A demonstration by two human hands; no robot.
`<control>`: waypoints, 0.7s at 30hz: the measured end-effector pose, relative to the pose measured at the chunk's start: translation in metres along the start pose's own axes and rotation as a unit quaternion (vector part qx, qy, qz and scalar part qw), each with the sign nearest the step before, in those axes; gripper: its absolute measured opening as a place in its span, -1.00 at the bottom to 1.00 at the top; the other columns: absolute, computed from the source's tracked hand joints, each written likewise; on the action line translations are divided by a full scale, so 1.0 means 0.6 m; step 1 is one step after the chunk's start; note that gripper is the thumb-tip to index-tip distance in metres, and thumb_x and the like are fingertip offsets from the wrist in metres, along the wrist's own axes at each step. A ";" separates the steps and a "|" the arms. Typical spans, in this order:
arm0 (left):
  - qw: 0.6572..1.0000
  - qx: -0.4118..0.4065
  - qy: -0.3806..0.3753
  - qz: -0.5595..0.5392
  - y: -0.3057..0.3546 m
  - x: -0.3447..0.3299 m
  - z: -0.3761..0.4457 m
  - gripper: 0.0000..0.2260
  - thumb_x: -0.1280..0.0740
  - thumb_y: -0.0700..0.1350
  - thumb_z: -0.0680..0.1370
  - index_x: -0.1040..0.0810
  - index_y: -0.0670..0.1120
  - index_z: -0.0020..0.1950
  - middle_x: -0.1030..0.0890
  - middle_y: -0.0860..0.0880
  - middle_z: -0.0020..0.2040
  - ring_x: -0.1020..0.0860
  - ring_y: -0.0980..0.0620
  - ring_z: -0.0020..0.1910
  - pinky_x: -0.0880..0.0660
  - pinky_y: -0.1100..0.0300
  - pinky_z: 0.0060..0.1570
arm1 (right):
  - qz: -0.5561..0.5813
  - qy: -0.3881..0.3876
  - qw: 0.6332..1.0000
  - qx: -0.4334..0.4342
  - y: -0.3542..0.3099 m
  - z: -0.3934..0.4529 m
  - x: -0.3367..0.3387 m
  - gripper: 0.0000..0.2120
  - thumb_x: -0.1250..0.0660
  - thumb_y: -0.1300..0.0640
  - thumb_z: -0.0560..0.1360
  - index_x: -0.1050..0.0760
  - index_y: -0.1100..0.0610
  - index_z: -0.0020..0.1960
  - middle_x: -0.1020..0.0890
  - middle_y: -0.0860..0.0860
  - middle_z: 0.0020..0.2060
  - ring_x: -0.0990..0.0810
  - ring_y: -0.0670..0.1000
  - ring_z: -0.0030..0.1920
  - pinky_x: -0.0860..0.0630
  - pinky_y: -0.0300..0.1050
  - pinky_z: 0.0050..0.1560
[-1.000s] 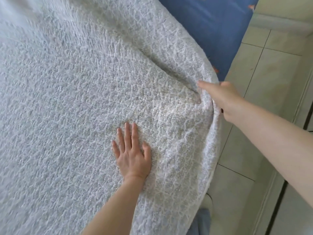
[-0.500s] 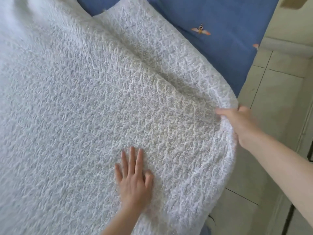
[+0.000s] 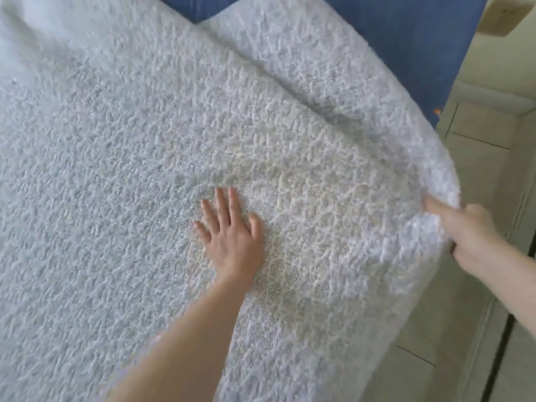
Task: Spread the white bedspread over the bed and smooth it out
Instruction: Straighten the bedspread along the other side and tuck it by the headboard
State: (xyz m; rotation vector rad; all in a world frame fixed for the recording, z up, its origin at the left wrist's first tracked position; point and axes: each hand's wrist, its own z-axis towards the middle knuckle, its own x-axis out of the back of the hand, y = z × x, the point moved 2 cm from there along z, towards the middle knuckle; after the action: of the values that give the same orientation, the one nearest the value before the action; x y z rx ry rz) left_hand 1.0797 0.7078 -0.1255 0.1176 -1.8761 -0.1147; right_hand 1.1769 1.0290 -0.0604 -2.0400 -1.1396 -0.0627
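The white textured bedspread (image 3: 145, 169) covers most of the bed and fills the view. My left hand (image 3: 232, 236) lies flat on it, palm down with fingers apart, near the middle. My right hand (image 3: 467, 236) is closed on the bedspread's right edge, holding it over the side of the bed. A soft ridge runs diagonally from that edge up toward the top. The blue bed sheet (image 3: 406, 39) shows uncovered at the top right.
A pale tiled floor (image 3: 478, 175) lies to the right of the bed. A dark vertical strip (image 3: 499, 358) runs along the floor at the lower right. A beige object (image 3: 504, 15) sits at the top right corner.
My right hand has pulled the bedspread's edge further right and toward me, flattening the fold. The left hand stays pressed flat on the cloth.
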 end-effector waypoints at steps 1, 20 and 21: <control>1.000 0.003 0.001 0.002 -0.001 0.000 0.000 -0.43 0.22 0.19 0.63 0.41 0.11 0.57 0.43 0.09 0.57 0.42 -0.04 0.54 0.26 -0.19 0.53 | 0.006 -0.027 0.999 -0.017 -0.007 0.006 -0.011 -0.72 -0.48 0.12 0.44 -0.50 0.25 0.02 -0.60 0.15 -0.01 -0.58 0.11 -0.06 -0.52 -0.05 -0.07; 0.999 0.018 -0.002 0.032 0.000 0.001 -0.001 -0.41 0.21 0.20 0.59 0.39 0.17 0.56 0.40 0.13 0.58 0.39 0.00 0.56 0.28 -0.16 0.54 | 0.107 -0.127 0.985 -0.045 -0.158 0.100 -0.051 -0.74 -0.43 0.01 0.44 -0.57 0.08 0.09 -0.66 0.01 0.06 -0.64 0.06 -0.03 -0.53 -0.09 -0.05; 0.999 0.030 -0.007 0.023 0.002 0.002 0.002 -0.42 0.20 0.19 0.60 0.40 0.19 0.56 0.40 0.13 0.58 0.39 -0.01 0.56 0.29 -0.17 0.54 | 0.150 -0.149 0.975 -0.064 -0.177 0.112 -0.039 -0.78 -0.42 0.00 0.45 -0.62 0.05 0.05 -0.71 0.02 -0.01 -0.69 0.09 -0.04 -0.56 -0.02 -0.02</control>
State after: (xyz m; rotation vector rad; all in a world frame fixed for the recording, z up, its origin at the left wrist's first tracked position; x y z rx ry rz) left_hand 1.0782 0.7090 -0.1246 0.1150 -1.8953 -0.0279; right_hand 1.0633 1.0872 -0.0519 -2.3729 -1.0080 0.3384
